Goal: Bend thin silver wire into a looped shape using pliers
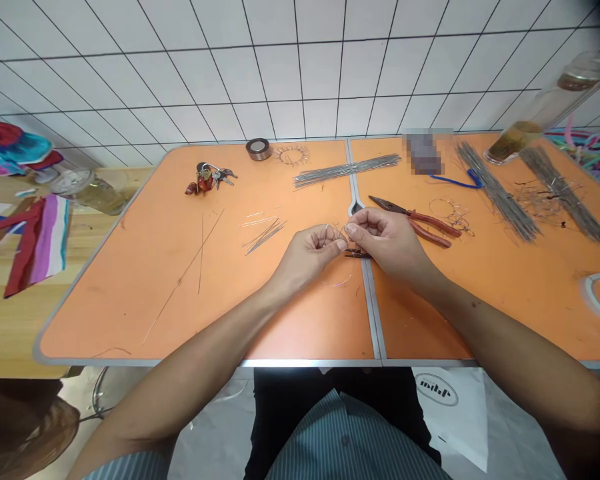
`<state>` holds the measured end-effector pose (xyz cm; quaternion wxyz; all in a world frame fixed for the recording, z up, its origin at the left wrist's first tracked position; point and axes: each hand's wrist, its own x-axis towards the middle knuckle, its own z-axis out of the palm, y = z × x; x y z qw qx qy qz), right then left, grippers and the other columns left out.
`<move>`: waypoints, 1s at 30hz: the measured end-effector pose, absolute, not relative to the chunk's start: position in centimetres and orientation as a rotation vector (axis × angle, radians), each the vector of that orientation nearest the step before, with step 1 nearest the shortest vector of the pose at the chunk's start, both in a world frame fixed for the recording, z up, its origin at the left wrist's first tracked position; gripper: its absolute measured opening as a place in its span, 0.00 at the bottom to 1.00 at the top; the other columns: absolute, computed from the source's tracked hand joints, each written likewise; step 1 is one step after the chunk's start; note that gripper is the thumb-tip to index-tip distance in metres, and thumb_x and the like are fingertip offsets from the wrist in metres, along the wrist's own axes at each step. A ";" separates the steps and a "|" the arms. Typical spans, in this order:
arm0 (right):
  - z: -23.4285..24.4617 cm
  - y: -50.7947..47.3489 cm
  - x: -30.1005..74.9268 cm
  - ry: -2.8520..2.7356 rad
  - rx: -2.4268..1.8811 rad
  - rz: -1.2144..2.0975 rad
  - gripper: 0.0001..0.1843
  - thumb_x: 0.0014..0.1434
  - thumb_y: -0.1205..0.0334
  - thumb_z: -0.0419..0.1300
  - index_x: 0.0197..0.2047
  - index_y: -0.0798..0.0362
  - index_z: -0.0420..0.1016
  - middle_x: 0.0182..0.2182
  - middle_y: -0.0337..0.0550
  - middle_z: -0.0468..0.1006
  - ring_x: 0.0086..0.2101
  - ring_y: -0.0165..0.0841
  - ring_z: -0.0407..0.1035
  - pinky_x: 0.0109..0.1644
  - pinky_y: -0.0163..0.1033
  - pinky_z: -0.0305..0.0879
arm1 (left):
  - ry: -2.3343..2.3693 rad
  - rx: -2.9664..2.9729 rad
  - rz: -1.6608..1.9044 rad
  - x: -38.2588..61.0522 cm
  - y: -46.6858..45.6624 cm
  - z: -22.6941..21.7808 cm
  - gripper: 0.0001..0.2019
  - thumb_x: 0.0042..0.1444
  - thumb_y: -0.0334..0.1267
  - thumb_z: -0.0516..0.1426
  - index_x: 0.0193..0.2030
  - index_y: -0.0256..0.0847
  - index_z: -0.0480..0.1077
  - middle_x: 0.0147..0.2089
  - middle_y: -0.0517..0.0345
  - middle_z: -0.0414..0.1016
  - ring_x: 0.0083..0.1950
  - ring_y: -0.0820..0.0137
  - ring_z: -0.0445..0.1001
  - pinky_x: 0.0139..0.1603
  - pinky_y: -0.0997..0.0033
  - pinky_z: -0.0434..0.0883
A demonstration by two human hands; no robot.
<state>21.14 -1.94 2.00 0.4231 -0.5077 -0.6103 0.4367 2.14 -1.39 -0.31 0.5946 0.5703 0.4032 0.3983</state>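
My left hand (307, 255) and my right hand (386, 235) meet over the middle of the orange table (180, 300). Both are closed in a pinch on a thin bent wire (336, 231) held between the fingertips. A faint loop of wire (341, 280) hangs or lies just below the hands. A small dark tool lies under my right hand, mostly hidden. Red-handled pliers (420, 221) lie just right of my right hand.
Loose short wires (266, 233) lie left of the hands, a straight wire bundle (347, 170) behind them, more bundles (500, 193) at the right. Keys (207, 178), a tape roll (258, 148) and a wire ring (291, 155) sit at the back. A bottle (545, 110) stands far right.
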 end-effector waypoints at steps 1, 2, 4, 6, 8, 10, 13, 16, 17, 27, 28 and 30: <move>2.0 -1.9 21.1 -1.551 -1.284 1.044 0.08 0.64 0.56 0.68 0.37 0.51 0.79 0.32 0.41 0.80 0.34 0.33 0.73 0.38 0.39 0.68 | 0.927 1.329 0.924 2.1 -1.4 -0.3 0.21 0.58 0.52 0.71 0.30 0.41 0.69 0.26 0.65 0.62 0.27 0.75 0.56 0.30 0.71 0.56; 2.0 -1.9 21.1 -1.576 -1.289 1.012 0.07 0.64 0.57 0.67 0.38 0.52 0.80 0.33 0.41 0.81 0.34 0.34 0.73 0.38 0.39 0.68 | 0.914 1.335 0.920 2.1 -1.4 -0.3 0.21 0.59 0.52 0.70 0.29 0.41 0.69 0.26 0.65 0.62 0.27 0.75 0.57 0.30 0.71 0.56; 2.0 -2.0 21.0 -1.618 -1.272 1.009 0.07 0.65 0.58 0.66 0.41 0.52 0.82 0.35 0.42 0.82 0.35 0.34 0.74 0.39 0.40 0.68 | 0.893 1.349 0.903 2.1 -1.5 -0.3 0.21 0.60 0.50 0.70 0.28 0.40 0.68 0.25 0.65 0.61 0.27 0.76 0.57 0.30 0.71 0.57; 2.0 -1.9 20.9 -1.635 -1.249 1.037 0.08 0.65 0.57 0.65 0.40 0.52 0.82 0.35 0.42 0.81 0.35 0.35 0.73 0.39 0.40 0.67 | 0.887 1.355 0.885 2.1 -1.6 -0.3 0.20 0.61 0.50 0.70 0.28 0.40 0.69 0.25 0.65 0.63 0.26 0.76 0.58 0.30 0.72 0.58; 2.0 -1.9 21.0 -1.629 -1.264 1.011 0.08 0.65 0.57 0.65 0.37 0.52 0.81 0.34 0.41 0.80 0.34 0.34 0.72 0.38 0.40 0.65 | 0.888 1.339 0.892 2.1 -1.6 -0.2 0.19 0.65 0.53 0.67 0.32 0.40 0.73 0.26 0.63 0.69 0.26 0.76 0.62 0.30 0.72 0.61; 2.1 -1.8 21.1 -1.619 -1.304 0.975 0.08 0.64 0.58 0.65 0.36 0.52 0.80 0.32 0.40 0.79 0.33 0.33 0.69 0.37 0.40 0.62 | 0.886 1.314 0.930 2.0 -1.5 -0.2 0.19 0.68 0.55 0.63 0.38 0.40 0.76 0.29 0.59 0.76 0.26 0.74 0.68 0.31 0.71 0.65; 2.1 -1.7 21.2 -1.610 -1.334 0.975 0.07 0.63 0.59 0.64 0.34 0.51 0.78 0.29 0.37 0.75 0.30 0.31 0.65 0.34 0.39 0.58 | 0.901 1.282 0.988 1.9 -1.4 -0.3 0.16 0.71 0.52 0.61 0.41 0.40 0.75 0.32 0.58 0.80 0.26 0.75 0.71 0.31 0.73 0.68; 2.1 -1.6 21.1 -1.599 -1.341 0.991 0.06 0.62 0.59 0.64 0.34 0.51 0.78 0.28 0.36 0.73 0.29 0.30 0.62 0.33 0.39 0.57 | 0.936 1.246 1.008 1.9 -1.3 -0.5 0.15 0.70 0.49 0.62 0.38 0.40 0.73 0.32 0.57 0.81 0.26 0.76 0.72 0.32 0.74 0.71; 2.0 -1.6 21.1 -1.593 -1.342 0.993 0.06 0.62 0.60 0.64 0.34 0.51 0.78 0.28 0.36 0.73 0.29 0.30 0.62 0.33 0.39 0.57 | 0.938 1.231 1.013 1.9 -1.3 -0.5 0.14 0.70 0.49 0.62 0.39 0.40 0.72 0.32 0.57 0.81 0.26 0.76 0.73 0.33 0.74 0.72; 2.1 -1.1 21.4 -1.503 -1.336 1.004 0.07 0.63 0.57 0.65 0.35 0.51 0.76 0.28 0.37 0.75 0.29 0.31 0.67 0.35 0.40 0.63 | 0.897 1.130 0.951 2.0 -1.3 -0.4 0.10 0.61 0.40 0.68 0.42 0.38 0.72 0.28 0.61 0.79 0.23 0.75 0.73 0.29 0.73 0.77; 2.1 -1.1 21.4 -1.509 -1.329 1.024 0.07 0.63 0.57 0.65 0.36 0.51 0.77 0.29 0.38 0.76 0.29 0.32 0.68 0.35 0.40 0.64 | 0.907 1.126 0.957 2.1 -1.3 -0.4 0.10 0.61 0.39 0.67 0.41 0.38 0.72 0.28 0.61 0.79 0.23 0.75 0.73 0.29 0.74 0.77; 2.1 -1.2 21.4 -1.529 -1.329 1.043 0.08 0.63 0.56 0.66 0.36 0.51 0.78 0.29 0.38 0.76 0.30 0.32 0.68 0.35 0.39 0.64 | 0.922 1.115 0.970 2.1 -1.4 -0.5 0.09 0.62 0.40 0.66 0.40 0.39 0.72 0.28 0.61 0.79 0.23 0.75 0.73 0.29 0.73 0.78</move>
